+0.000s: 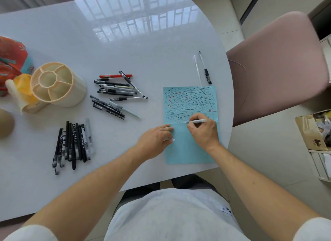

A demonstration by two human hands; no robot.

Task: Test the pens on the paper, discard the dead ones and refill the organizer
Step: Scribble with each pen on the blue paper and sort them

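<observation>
In the head view, the right hand (203, 131) pinches a clear plastic pen (196, 121) with curled fingers, its tip on the scribbled light-blue paper sheet (189, 104). The left hand (155, 142) presses flat, straight fingers on this sheet's left edge. Left of the sheet on the glossy white counter (125, 43) lie loose black pens (114, 95), and further left stands the cream round plastic organizer (57, 83).

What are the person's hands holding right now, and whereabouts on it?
The right hand grips a clear pen around its middle, tip on the blue paper. The left hand holds nothing; it rests flat on the paper's left edge.
</observation>
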